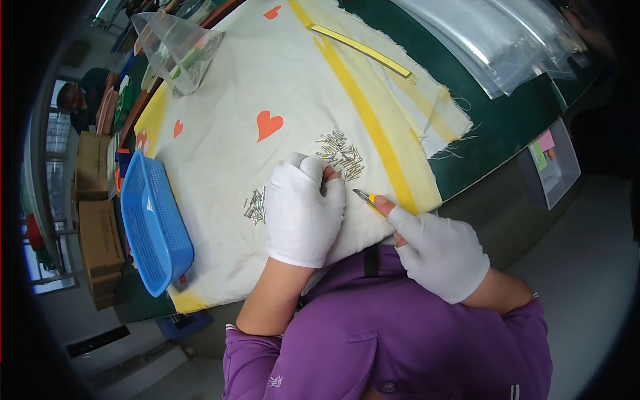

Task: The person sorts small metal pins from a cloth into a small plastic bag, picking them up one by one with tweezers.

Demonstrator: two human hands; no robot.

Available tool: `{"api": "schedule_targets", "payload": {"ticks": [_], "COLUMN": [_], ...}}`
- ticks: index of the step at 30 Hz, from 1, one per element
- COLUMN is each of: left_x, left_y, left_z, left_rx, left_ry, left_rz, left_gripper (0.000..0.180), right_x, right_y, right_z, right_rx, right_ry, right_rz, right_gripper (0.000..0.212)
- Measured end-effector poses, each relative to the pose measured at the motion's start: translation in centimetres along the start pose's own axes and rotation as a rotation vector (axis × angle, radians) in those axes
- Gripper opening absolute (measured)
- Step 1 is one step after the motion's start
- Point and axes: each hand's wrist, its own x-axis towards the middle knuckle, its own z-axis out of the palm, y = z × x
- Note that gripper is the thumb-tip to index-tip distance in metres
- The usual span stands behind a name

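Observation:
My left hand (pixel 305 208), in a white glove with bare fingertips, is closed in a pinch beside a pile of small metal pins (pixel 343 155). What its fingers hold, if anything, is too small to make out. My right hand (pixel 445 252), gloved the same way, grips a yellow utility knife (pixel 373 201) with its blade pointing up and left, toward the left fingertips but apart from them. A smaller heap of metal pins (pixel 255 207) lies just left of my left hand, partly covered by it. Both piles rest on a cream cloth (pixel 220 150) with red hearts and yellow stripes.
A blue plastic basket (pixel 155 223) stands at the table's left edge. Farther back is a clear bag (pixel 180 57) with small metal pieces inside. A yellow strip (pixel 363 50) lies on the cloth's far right. Plastic sleeves (pixel 493 40) sit beyond it, above an open drawer (pixel 553 167).

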Motion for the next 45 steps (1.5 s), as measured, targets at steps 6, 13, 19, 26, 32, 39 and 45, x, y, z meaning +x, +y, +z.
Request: {"api": "schedule_targets", "payload": {"ticks": [6, 13, 19, 26, 32, 39, 45], "left_x": [-1.0, -2.0, -2.1, -1.9, -1.8, -2.0, -3.0], "left_y": [0.2, 0.8, 0.5, 0.8, 0.7, 0.7, -0.4], "left_z": [-0.9, -0.9, -0.7, -0.8, -0.8, -0.8, -4.1], "left_rx": [-0.030, -0.027, -0.070, -0.065, -0.089, -0.053, 0.075], "left_ry": [-0.001, -0.024, -0.020, -0.037, -0.069, -0.067, -0.195], "left_rz": [-0.004, 0.042, 0.030, 0.018, 0.015, 0.015, 0.019], "left_gripper": [0.011, 0.013, 0.013, 0.012, 0.013, 0.012, 0.010], "right_x": [0.1, 0.0, 0.4, 0.3, 0.6, 0.6, 0.0], "right_y": [0.0, -0.3, -0.7, -0.3, -0.6, -0.7, 0.2], "right_z": [-0.4, -0.2, -0.3, -0.1, -0.8, -0.8, 0.1], "right_rx": [0.010, -0.016, -0.039, -0.030, -0.107, -0.112, 0.078], "right_ry": [-0.014, 0.001, 0.022, -0.002, -0.031, -0.056, 0.021], "right_rz": [-0.014, -0.017, -0.055, -0.077, -0.098, -0.104, -0.010], "right_gripper": [0.056, 0.057, 0.054, 0.060, 0.060, 0.057, 0.057]}}
